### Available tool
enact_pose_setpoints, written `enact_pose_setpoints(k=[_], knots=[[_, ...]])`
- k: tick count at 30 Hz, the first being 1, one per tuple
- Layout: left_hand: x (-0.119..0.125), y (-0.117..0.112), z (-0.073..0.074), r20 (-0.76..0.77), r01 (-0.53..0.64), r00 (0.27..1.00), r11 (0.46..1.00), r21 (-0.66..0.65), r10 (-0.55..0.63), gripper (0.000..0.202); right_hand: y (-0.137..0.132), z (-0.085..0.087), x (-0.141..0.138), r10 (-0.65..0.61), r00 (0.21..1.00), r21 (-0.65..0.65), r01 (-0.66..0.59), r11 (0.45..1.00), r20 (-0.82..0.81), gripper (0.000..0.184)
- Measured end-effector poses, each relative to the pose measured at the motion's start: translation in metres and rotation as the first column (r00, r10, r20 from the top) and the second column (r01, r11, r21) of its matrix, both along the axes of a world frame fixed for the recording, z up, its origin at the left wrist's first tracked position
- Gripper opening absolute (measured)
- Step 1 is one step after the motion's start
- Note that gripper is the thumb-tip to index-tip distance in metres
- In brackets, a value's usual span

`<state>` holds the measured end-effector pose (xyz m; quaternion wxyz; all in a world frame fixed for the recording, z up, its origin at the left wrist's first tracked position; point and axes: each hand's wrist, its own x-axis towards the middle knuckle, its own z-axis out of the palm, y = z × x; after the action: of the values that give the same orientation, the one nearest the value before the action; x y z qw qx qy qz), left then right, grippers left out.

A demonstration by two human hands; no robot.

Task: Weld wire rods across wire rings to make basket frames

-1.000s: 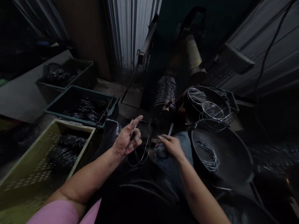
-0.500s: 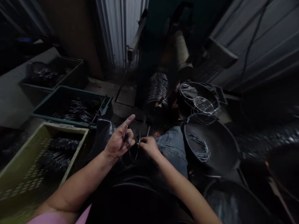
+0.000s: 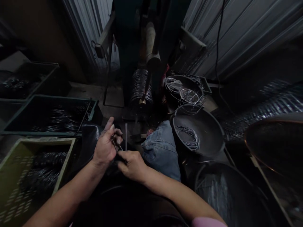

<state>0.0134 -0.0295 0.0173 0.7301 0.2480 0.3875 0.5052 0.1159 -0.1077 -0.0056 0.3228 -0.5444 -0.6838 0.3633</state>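
My left hand is closed around a thin metal wire, palm turned up and thumb pointing forward. Just right of it, my right hand has its fingers pinched at the wire's end near the left fingers; the contact itself is blurred. A thin upright rod stands right beyond both hands. Under them, the dark covering on my lap hides most of the wire. Right of my right hand is my knee in blue jeans.
A yellow crate and a green crate with dark wire bundles stand left. Right are a round pan holding a wire coil, another pan with wire rings, and a pan of strips. Ahead, a ribbed coil sits on a machine.
The view has swung right. My hands have come closer together, and the wire loop that hung between them no longer shows as a ring. My right hand has turned across toward the left.
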Motion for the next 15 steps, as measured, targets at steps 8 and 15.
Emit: enact_pose_setpoints(k=[8, 15], knots=[[0.005, -0.008, 0.000, -0.057, 0.313, 0.946, 0.945, -0.095, -0.319, 0.065, 0.008, 0.019, 0.049, -0.276, 0.929, -0.202, 0.229, 0.952, -0.247, 0.011], [0.003, -0.005, -0.015, -0.089, 0.337, 0.935, 0.938, -0.081, -0.343, 0.062, -0.007, 0.033, 0.090, -0.482, 0.783, -0.345, 0.361, 0.867, -0.393, 0.011]])
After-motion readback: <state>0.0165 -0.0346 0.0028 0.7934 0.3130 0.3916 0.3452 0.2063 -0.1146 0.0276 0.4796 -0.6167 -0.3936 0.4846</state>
